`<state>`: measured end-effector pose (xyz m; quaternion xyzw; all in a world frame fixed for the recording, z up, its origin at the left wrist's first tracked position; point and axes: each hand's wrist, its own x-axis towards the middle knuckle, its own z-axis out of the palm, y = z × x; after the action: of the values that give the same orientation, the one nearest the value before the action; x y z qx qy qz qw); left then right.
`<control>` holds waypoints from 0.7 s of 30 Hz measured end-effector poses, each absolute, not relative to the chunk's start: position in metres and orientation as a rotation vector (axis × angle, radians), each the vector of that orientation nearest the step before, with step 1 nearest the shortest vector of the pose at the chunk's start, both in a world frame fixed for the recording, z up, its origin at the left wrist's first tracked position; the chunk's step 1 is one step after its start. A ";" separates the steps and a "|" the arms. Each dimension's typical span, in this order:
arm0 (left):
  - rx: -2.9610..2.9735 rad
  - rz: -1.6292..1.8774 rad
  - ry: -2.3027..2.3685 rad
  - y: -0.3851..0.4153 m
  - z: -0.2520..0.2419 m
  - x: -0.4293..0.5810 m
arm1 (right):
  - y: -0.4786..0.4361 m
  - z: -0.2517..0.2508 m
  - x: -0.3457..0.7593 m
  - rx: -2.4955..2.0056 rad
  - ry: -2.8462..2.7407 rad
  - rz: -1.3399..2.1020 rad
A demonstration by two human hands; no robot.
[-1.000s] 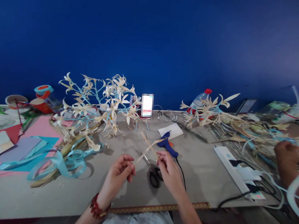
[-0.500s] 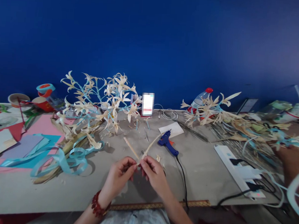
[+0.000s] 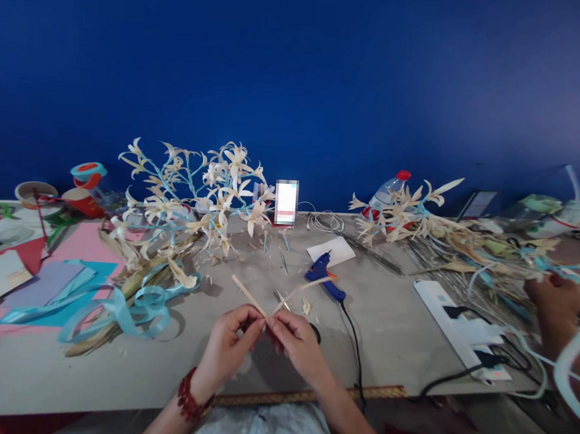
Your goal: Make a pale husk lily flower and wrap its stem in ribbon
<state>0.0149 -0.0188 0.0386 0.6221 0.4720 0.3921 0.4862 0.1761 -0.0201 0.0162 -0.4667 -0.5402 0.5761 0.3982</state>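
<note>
Fingertips meeting at bottom centre, my left hand (image 3: 237, 337) pinches the lower end of a pale strip (image 3: 248, 294) that points up and to the left. My right hand (image 3: 296, 340) pinches a second pale, curved strip (image 3: 303, 287), which reaches up and to the right across the glue gun. The two strips form a V; whether they are joined is hidden by the fingers. Behind my right hand lie small scissors (image 3: 282, 299), partly covered. The blue glue gun (image 3: 324, 276) rests on the table just beyond, its tip near a white paper (image 3: 344, 250).
Pale flowers on blue stems (image 3: 233, 188) stand behind to the left. Blue ribbon (image 3: 120, 312) and coloured paper (image 3: 63, 283) lie left. A power strip (image 3: 452, 326) lies right, beside wires, with another person's hands (image 3: 555, 299) beyond. A ruler (image 3: 310, 396) borders the front edge.
The right strip has swung lower and to the right, and the left strip's tip has moved slightly left. The other person's hand at the right has come further into view.
</note>
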 end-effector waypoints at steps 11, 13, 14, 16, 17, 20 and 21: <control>1.512 1.024 1.053 -0.023 0.039 0.013 | -0.027 0.031 0.178 -0.873 -0.689 2.113; 1.461 1.031 1.049 -0.023 0.038 0.012 | -0.029 0.033 0.179 -0.880 -0.719 2.084; 1.443 1.033 1.048 -0.023 0.037 0.012 | -0.030 0.034 0.178 -0.910 -0.770 2.021; 1.427 1.038 1.046 -0.023 0.037 0.012 | -0.031 0.037 0.176 -1.015 -0.973 1.806; 1.433 1.043 1.047 -0.022 0.038 0.012 | -0.032 0.038 0.176 -1.070 -1.114 1.675; 1.490 1.063 1.072 -0.023 0.040 0.012 | -0.034 0.040 0.174 -1.176 -1.502 1.308; 1.512 1.064 1.085 -0.023 0.042 0.011 | -0.034 0.041 0.174 -1.198 -1.578 1.212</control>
<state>0.0113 -0.0229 0.0415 0.6193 0.4443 0.4360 0.4786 0.1740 -0.0339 0.0407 -0.4730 -0.6233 0.4786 0.3983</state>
